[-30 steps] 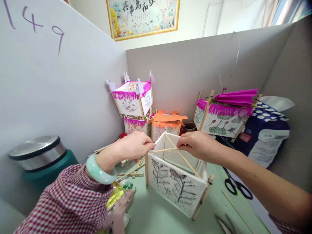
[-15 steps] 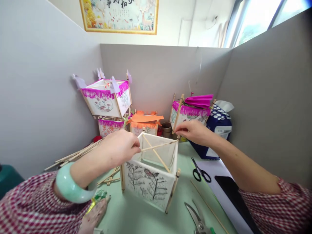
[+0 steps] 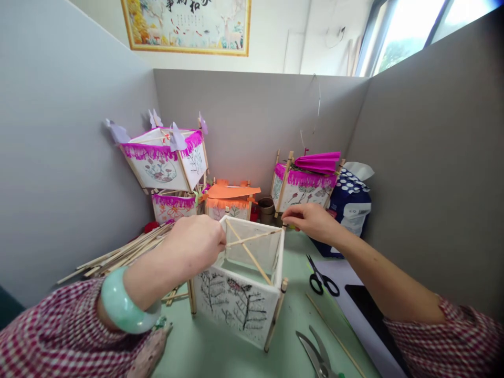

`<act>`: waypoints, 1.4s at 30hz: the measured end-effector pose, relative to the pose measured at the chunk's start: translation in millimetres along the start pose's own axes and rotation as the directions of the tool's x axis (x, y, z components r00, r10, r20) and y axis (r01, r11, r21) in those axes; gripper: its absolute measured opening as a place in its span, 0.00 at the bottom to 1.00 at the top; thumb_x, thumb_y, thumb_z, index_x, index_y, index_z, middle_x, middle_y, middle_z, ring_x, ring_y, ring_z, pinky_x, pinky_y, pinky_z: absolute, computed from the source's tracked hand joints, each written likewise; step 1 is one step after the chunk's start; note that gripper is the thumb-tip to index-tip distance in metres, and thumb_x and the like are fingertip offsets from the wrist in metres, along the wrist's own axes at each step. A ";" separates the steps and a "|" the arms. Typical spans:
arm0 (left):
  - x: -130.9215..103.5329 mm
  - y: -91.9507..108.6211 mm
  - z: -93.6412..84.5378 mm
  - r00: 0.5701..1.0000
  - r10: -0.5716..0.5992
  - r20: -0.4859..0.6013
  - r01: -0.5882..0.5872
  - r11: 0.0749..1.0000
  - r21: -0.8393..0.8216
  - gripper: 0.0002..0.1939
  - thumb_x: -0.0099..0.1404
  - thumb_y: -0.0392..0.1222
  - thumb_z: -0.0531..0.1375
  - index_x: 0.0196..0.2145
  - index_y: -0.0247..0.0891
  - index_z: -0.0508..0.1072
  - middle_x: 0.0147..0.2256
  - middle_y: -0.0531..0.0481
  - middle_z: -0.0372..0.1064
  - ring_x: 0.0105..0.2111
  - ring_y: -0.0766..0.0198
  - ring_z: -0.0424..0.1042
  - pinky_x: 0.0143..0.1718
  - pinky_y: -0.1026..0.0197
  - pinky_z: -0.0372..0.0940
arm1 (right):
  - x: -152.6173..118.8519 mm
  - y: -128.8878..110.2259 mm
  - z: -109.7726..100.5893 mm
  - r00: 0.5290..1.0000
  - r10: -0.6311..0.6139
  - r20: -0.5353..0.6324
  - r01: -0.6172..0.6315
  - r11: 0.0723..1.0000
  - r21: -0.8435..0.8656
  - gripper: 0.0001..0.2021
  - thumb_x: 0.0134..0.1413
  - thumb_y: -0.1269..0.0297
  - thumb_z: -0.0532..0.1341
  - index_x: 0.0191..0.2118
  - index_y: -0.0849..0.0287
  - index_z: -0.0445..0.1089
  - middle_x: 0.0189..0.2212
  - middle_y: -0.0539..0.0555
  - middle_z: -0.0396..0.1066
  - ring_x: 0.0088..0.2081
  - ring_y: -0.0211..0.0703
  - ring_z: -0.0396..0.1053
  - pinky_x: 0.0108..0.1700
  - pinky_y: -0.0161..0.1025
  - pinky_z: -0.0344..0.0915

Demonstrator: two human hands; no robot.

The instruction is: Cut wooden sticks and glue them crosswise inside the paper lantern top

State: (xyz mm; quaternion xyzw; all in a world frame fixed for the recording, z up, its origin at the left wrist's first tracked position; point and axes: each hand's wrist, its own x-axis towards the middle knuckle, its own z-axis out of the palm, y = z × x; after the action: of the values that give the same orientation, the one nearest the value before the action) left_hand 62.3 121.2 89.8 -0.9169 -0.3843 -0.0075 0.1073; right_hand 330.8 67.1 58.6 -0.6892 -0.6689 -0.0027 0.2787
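Observation:
A square lantern frame [image 3: 236, 304] of wooden sticks and white cloth stands in front of me, dark tree-like drawings on its near panel. Two thin crossed sticks [image 3: 247, 247] span its open top. My left hand [image 3: 197, 239], with a pale green bangle [image 3: 128, 302] on the wrist, is closed at the lantern's left top corner; its fingertips hide what they grip there. At the far right corner, my right hand [image 3: 311, 219] pinches the top of the corner post with thumb and forefinger.
Finished lanterns with pink fringe [image 3: 163, 157] and orange paper [image 3: 232, 194] stand at the back; another [image 3: 307, 184] is back right beside a tissue pack [image 3: 350, 205]. Black scissors [image 3: 323, 283], pruning shears [image 3: 317, 354] and a thin stick [image 3: 334, 333] lie right; loose sticks [image 3: 122, 252] lie left.
My right hand has come down slightly onto the far right post's top. My left hand stays at the left corner, its fingers more tucked in. The whole view has shifted a little.

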 end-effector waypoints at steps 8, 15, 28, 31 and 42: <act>2.6 -2.0 4.5 0.999 0.032 -0.028 -0.032 0.999 0.023 0.12 0.58 0.39 0.54 0.29 0.42 0.79 0.28 0.45 0.75 0.31 0.50 0.73 0.25 0.58 0.55 | 1.4 2.5 2.0 1.000 0.006 0.007 -0.007 1.000 0.026 0.09 0.52 0.63 0.58 0.30 0.58 0.75 0.21 0.48 0.71 0.24 0.37 0.65 0.28 0.34 0.57; 5.8 -5.2 7.9 0.992 0.056 -0.109 -0.062 0.997 -0.045 0.13 0.58 0.40 0.54 0.30 0.41 0.79 0.29 0.45 0.76 0.31 0.52 0.73 0.27 0.58 0.59 | -1.2 0.9 2.7 1.000 -0.003 0.002 0.003 1.000 -0.001 0.10 0.53 0.62 0.57 0.31 0.58 0.75 0.23 0.49 0.72 0.25 0.38 0.67 0.29 0.35 0.58; -29.4 -4.3 -30.0 0.959 -0.078 -0.272 0.080 0.997 -0.004 0.12 0.59 0.39 0.54 0.31 0.41 0.78 0.33 0.45 0.75 0.34 0.56 0.71 0.31 0.60 0.59 | -69.0 -13.2 -23.9 0.984 0.116 -0.132 -0.114 0.993 0.024 0.14 0.54 0.56 0.57 0.39 0.57 0.75 0.29 0.52 0.76 0.28 0.43 0.71 0.32 0.37 0.64; -50.7 0.6 -37.5 0.937 -0.095 -0.336 0.079 0.995 -0.061 0.13 0.61 0.41 0.52 0.31 0.39 0.76 0.34 0.44 0.74 0.34 0.57 0.70 0.31 0.60 0.59 | -107.5 -17.9 -25.5 0.981 0.137 -0.137 -0.128 0.989 0.068 0.14 0.54 0.55 0.56 0.37 0.57 0.75 0.29 0.51 0.76 0.27 0.42 0.71 0.31 0.37 0.64; -156.0 103.6 31.7 0.954 -0.094 -0.284 -0.210 0.465 -0.860 0.08 0.64 0.45 0.51 0.31 0.39 0.64 0.21 0.55 0.66 0.22 0.66 0.62 0.25 0.64 0.55 | -201.3 4.7 38.4 0.917 0.397 -0.041 -0.394 0.883 -0.257 0.12 0.54 0.65 0.55 0.32 0.61 0.76 0.32 0.58 0.76 0.35 0.46 0.72 0.29 0.34 0.55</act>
State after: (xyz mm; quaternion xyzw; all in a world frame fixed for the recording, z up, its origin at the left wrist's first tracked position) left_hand 23.3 -52.7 24.0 -0.8405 -0.2727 -0.3361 -0.3260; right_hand 299.8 -103.0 -51.4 -0.8415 -0.5099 -0.0292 0.1764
